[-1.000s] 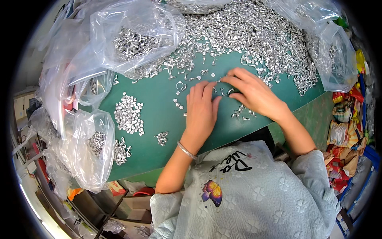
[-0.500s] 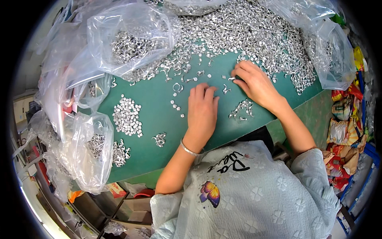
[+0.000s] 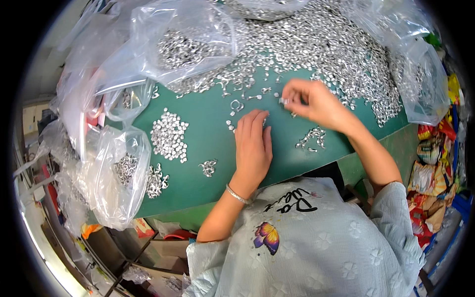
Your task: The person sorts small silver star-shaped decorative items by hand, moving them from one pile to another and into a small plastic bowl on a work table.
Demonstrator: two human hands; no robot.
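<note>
My right hand (image 3: 319, 103) is raised a little over the green tabletop, thumb and fingers pinched on a small silvery metal piece (image 3: 283, 101). My left hand (image 3: 253, 141) lies palm down on the table, fingers slightly bent and thumb apart. A glint shows by its index fingertip; what it is, I cannot make out. Beside its fingers are a few small flower-shaped metal pieces (image 3: 231, 122) and a silvery ring (image 3: 237, 105). Below my right wrist sits a small cluster of curved metal pieces (image 3: 311, 138).
A large heap of small metal pieces (image 3: 331, 44) covers the far side. Clear plastic bags of pieces stand at the far left (image 3: 185, 47), near left (image 3: 116, 173) and right (image 3: 420, 81). Left of my hand lie a pile of flower-shaped pieces (image 3: 168, 134) and a smaller pile (image 3: 208, 168).
My right hand has lifted and moved slightly left, now with a small metal piece pinched in it. My left hand stays on the table. The whole view has shifted a little.
</note>
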